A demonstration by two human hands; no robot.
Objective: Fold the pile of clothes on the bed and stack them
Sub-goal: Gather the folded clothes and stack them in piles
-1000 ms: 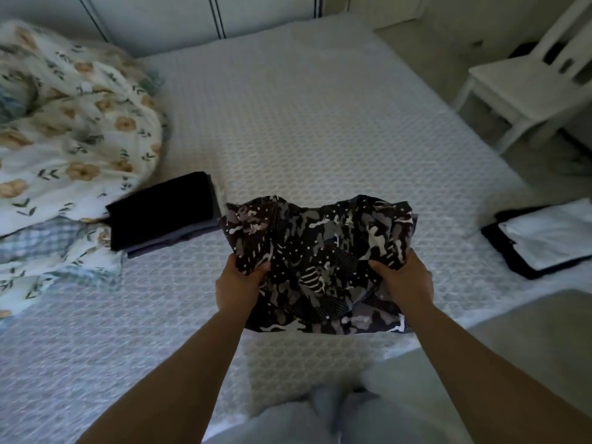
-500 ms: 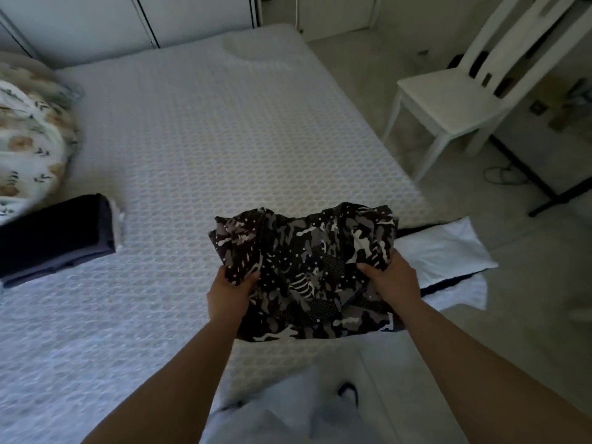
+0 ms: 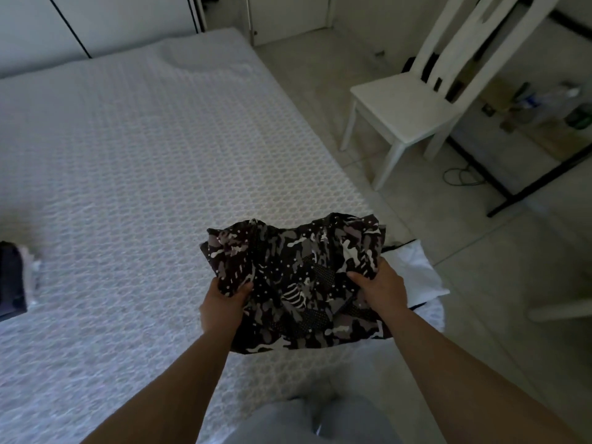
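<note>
A folded camouflage garment [image 3: 298,280], dark with grey and white patches and small white dots, is held up over the near right part of the bed [image 3: 134,174]; the left hand [image 3: 221,307] grips its left edge, thumb on top of the cloth and fingers curled underneath; the right hand [image 3: 381,288] grips its right edge the same way, thumb pressed onto the fabric and the other fingers hidden behind it; both forearms reach in from the near edge of the view. The garment's near hem hangs loose below the hands, and its far edge stands up in soft ripples. Just right of the garment, partly hidden behind it and the right hand, a folded white garment [image 3: 419,274] lies on a dark one at the bed's near right corner; only a thin dark edge of the lower piece shows. At the far left edge of the view, a stack of dark folded clothes [image 3: 11,280] sits on the bed, well apart from the hands. The bed is covered with a pale textured mattress cover; beyond its right side, a white wooden chair [image 3: 407,107] stands on the tiled floor [image 3: 480,283], with a coiled cable [image 3: 461,176] lying near its legs.
</note>
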